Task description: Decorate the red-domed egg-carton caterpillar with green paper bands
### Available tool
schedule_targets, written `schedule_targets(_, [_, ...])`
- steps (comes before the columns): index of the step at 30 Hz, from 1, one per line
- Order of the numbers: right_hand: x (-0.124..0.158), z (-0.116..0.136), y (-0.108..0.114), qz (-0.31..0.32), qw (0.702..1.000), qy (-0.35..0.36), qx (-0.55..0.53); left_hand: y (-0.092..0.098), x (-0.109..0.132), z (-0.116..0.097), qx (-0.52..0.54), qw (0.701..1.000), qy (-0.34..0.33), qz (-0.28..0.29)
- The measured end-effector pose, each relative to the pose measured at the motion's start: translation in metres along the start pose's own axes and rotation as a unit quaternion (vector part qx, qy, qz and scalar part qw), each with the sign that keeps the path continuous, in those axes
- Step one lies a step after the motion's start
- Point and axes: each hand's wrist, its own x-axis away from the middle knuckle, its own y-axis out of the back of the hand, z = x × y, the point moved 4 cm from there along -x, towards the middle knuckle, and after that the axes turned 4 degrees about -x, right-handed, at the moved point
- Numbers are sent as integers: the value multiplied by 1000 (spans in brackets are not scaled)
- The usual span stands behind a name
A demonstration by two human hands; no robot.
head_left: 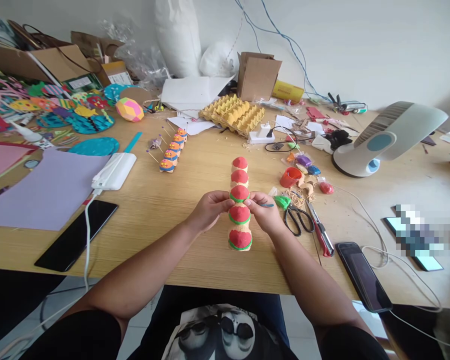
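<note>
A strip of egg carton [240,215] with several domes covered in red stands lengthwise in front of me. Green bands run along the lower edge of the nearer domes; the farther two show no green from here. My left hand [211,209] grips the strip's left side at the middle dome, thumb on the green band. On the opposite side, my right hand [264,212] pinches the same dome with its thumb and fingers. A thin blue-grey tool [267,205] sticks out from between the right hand's fingers. The hidden fingertips lie behind the strip.
Scissors [299,219], a red cutter knife [320,230] and green clay [282,201] lie right of my hand. A decorated orange-and-blue carton strip [173,150] stands back left. Farther off are yellow egg trays [232,115] and a fan [386,140]. A phone [363,276] lies front right.
</note>
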Motion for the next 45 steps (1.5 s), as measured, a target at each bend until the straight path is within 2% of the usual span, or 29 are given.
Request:
schedule_targets(3, [1,3,-2,16,1000,3,16,1,0,1,-4,1000,10,-20])
schedule_targets(8, [3,6,-4,33,999,19,23,1,1,-2,-15,1000,3,-21])
schedule_targets(12, [4,6,-2,36,998,20,50,-3,2,-5,22,1000,6,-20])
schedule_targets(16, [3,8,1,46,993,29,105,-10,4,-8,73,997,20,-8])
schedule_targets(19, [1,11,5,48,984,34,170,-9,4,-11,70,997,21,-25])
schedule_targets(21, [1,15,9,9,974,67,216,-7,3,-11,55,997,20,-43])
schedule_targets(24, [2,21,14,-58,947,154,277,-3,1,-7,24,998,22,-60])
schedule_targets(28, [4,23,10,-53,928,216,298,-2,1,-3,-5,998,27,-57])
schedule_targets(35, [5,25,7,-45,919,221,324,-1,1,0,-5,998,28,-61])
schedule_targets(40, [6,29,8,-56,914,220,337,-5,2,-1,20,998,37,-39])
schedule_targets(45, [4,29,8,-38,927,203,313,-6,2,-1,19,998,38,-47])
